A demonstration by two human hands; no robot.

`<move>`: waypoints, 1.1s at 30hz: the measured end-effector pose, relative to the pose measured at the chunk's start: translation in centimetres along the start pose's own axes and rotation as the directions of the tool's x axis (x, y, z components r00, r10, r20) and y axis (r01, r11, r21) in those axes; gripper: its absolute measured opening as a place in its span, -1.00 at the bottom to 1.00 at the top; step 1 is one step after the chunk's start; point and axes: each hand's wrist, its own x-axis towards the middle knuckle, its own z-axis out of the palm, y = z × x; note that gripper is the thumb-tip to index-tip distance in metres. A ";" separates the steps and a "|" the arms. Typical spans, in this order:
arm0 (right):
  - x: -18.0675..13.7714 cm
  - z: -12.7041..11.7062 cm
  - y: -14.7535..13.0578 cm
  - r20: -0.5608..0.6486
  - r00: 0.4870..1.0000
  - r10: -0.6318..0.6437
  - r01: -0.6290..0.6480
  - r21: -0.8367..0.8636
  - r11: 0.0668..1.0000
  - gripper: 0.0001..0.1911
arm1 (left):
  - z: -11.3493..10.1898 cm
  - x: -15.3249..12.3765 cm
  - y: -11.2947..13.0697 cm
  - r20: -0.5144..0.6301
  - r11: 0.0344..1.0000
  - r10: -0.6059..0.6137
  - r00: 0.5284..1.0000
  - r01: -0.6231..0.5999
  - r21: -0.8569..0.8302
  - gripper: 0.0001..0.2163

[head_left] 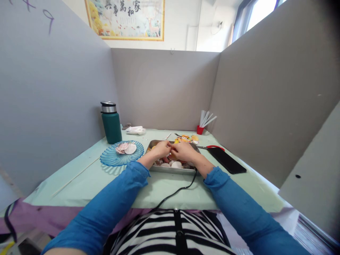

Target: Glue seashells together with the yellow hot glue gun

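Observation:
Over a shallow metal tray [170, 170] my two hands meet with their fingertips close together. The tray holds several seashells, among them a white shell [176, 164] near its front wall. My left hand [160, 149] has its fingers pinched, and my right hand [184, 151] is pinched against it from the other side. Whatever lies between the fingertips is too small and too covered to name. To the left stands a blue scalloped glass plate [107, 158] bearing a few shells [130, 148], some pinkish and one white.
A green bottle [112, 127] stands at the back left, near a white packet [135, 130]. Behind the tray lie colourful cutouts [186, 138]. A red cup of white sticks [200, 130], red-handled scissors [215, 147] and a black phone [226, 160] are right. A black cable [175, 193] crosses the front; grey partitions enclose the table.

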 end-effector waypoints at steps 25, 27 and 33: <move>-0.1 -0.2 -0.3 0.009 1.000 0.016 -0.015 -0.029 0.999 -0.69 | 0.1 0.0 -0.2 -0.030 0.993 0.043 0.999 -0.040 0.111 -0.80; -0.1 -0.1 -0.3 0.002 1.000 0.013 -0.013 -0.027 1.000 -0.69 | 0.1 0.1 -0.3 -0.023 0.993 0.041 0.999 -0.039 0.109 -0.80; -0.2 0.0 -0.2 -0.038 0.999 -0.016 0.014 -0.039 0.999 -0.70 | 0.1 0.3 -0.3 -0.037 0.987 0.092 0.995 -0.087 0.136 -0.81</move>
